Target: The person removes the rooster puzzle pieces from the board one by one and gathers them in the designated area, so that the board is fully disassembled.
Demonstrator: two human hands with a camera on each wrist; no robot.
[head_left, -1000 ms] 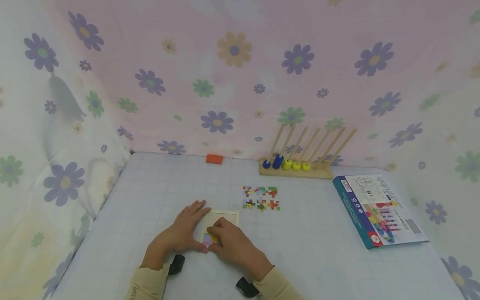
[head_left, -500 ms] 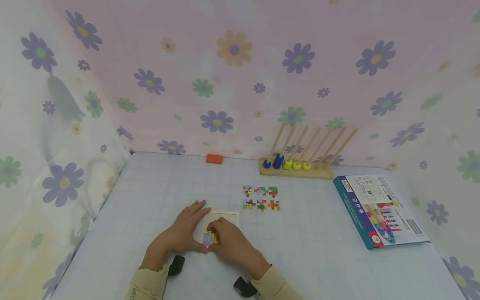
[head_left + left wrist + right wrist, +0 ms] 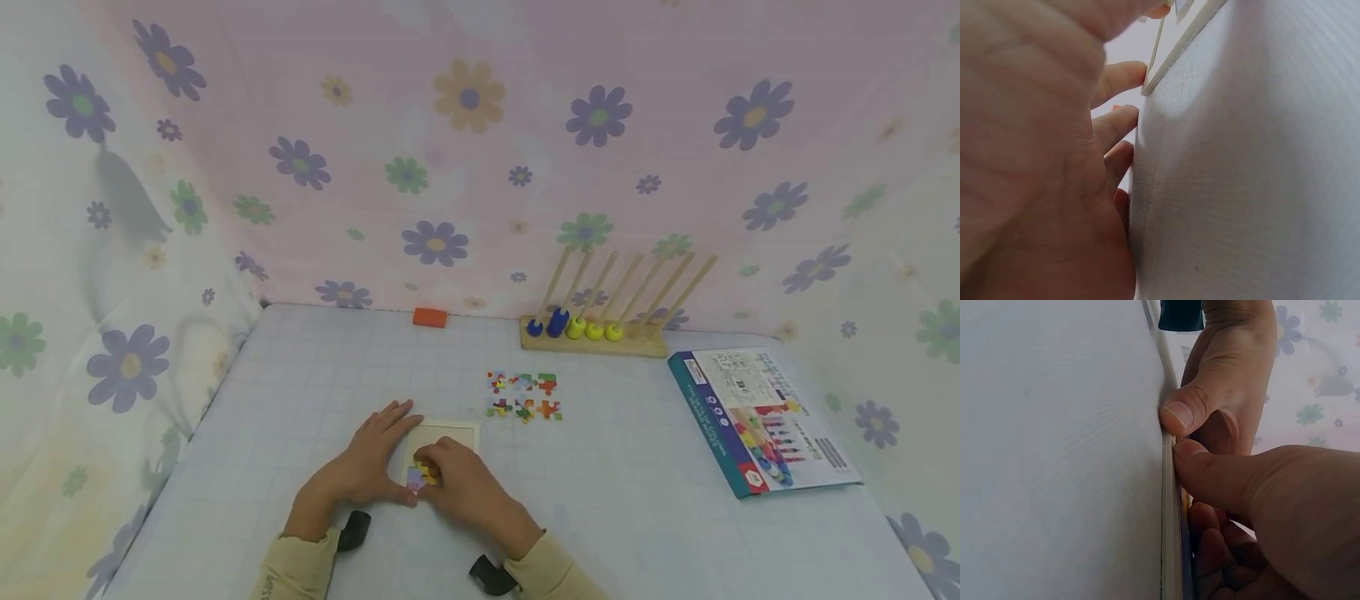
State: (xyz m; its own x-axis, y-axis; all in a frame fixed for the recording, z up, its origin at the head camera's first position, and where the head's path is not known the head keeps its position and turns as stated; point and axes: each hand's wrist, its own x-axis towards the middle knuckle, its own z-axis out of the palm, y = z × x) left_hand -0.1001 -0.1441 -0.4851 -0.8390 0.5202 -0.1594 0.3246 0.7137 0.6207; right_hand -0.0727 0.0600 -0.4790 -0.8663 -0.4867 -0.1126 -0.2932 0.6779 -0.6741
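A small square puzzle tray (image 3: 467, 428) with a pale raised rim lies on the table in the head view. Inside its near left corner sit lilac and yellow jigsaw pieces (image 3: 417, 477), partly hidden. My left hand (image 3: 358, 463) spreads along the tray's left side; thumb and index finger touch the rim, as the left wrist view also shows at the tray corner (image 3: 1151, 84). Over the tray, my right hand (image 3: 468, 487) has curled fingers on a yellow puzzle piece (image 3: 429, 472). Its thumb (image 3: 1192, 456) rests at the near rim, close to the left thumb (image 3: 1180, 415).
Several loose jigsaw pieces (image 3: 523, 397) lie in two rows beyond the tray. A wooden bead-peg stand (image 3: 630, 340) and an orange block (image 3: 430, 317) stand near the back edge. At the right lies a boxed toy set (image 3: 772, 429).
My right fingers have shifted slightly over the tray, and more of the yellow piece shows beneath them. My left hand stays in place.
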